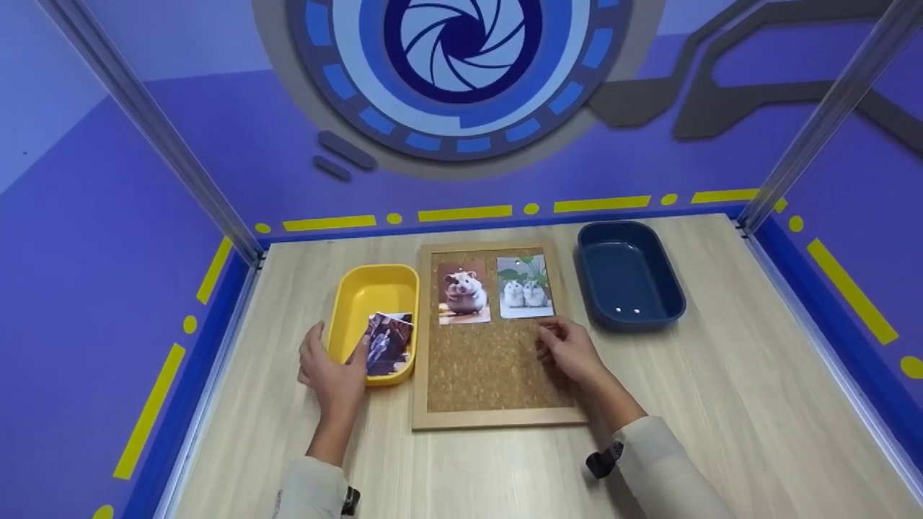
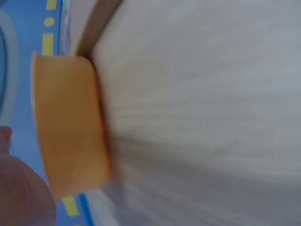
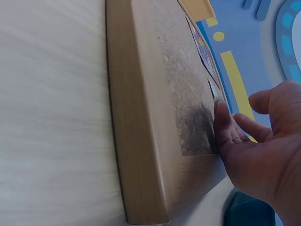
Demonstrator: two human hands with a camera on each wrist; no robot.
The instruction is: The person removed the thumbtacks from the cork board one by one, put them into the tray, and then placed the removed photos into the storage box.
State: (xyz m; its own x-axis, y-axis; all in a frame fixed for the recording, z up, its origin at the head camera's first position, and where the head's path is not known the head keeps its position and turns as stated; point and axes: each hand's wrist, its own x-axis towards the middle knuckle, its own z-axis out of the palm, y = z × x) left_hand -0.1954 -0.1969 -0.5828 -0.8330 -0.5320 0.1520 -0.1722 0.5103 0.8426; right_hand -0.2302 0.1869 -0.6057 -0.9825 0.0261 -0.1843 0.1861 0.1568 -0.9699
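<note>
The single-hamster photo (image 1: 464,294) and hamster-pair photo (image 1: 525,288) lie on the corkboard's (image 1: 490,371) upper half; mounting photos seems in hand, the next move likely calling for one from the yellow tray (image 1: 376,292), left of the corkboard; the left hand (image 1: 334,376) reaches over that tray, grip unclear; the right hand (image 1: 575,355), over the corkboard's right side, looks relaxed, unladen; no legible writing.

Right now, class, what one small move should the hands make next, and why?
Probably the left hand should pinch the top photo in the yellow tray: the hand is right beside it, while the board shows bare cork below its two hamster photos. The right hand, near the board's right edge, appears to hold nothing.
</note>
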